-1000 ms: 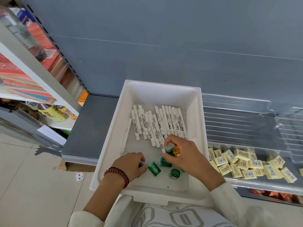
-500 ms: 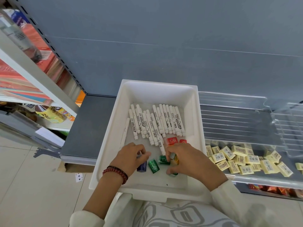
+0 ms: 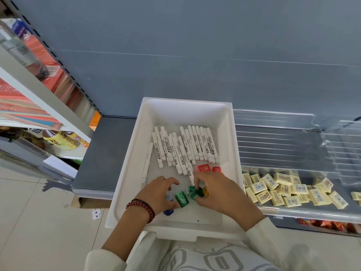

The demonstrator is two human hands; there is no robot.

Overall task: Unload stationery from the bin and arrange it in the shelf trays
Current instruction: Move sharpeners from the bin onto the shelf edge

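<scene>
- Person's torso against the near edge of the white bin (image 3: 172, 228); the bin sits on the grey shelf (image 3: 109, 149) and overhangs it towards the person.
- Left hand (image 3: 158, 194), bead bracelet (image 3: 143, 205) at the wrist, is in the bin's near-left part. Fingers are curled and pinch a blue piece (image 3: 168, 211) against the thumb.
- Loose green piece (image 3: 182, 198) lies on the bin floor between the two hands, touching the left thumb.
- Right hand (image 3: 218, 190) is in the bin's near-right part, fingertips clamped on a green-orange cluster (image 3: 196, 191) of small pieces.
- Two red pieces (image 3: 203, 168) lie mid-bin, just beyond the right hand.
- White markers (image 3: 187, 149) lie roughly parallel in the bin's far half, with one stray along the left wall.
- Right of the bin: a loose pile of yellow erasers (image 3: 283, 189), with clear tray dividers (image 3: 273, 137) beyond them.
</scene>
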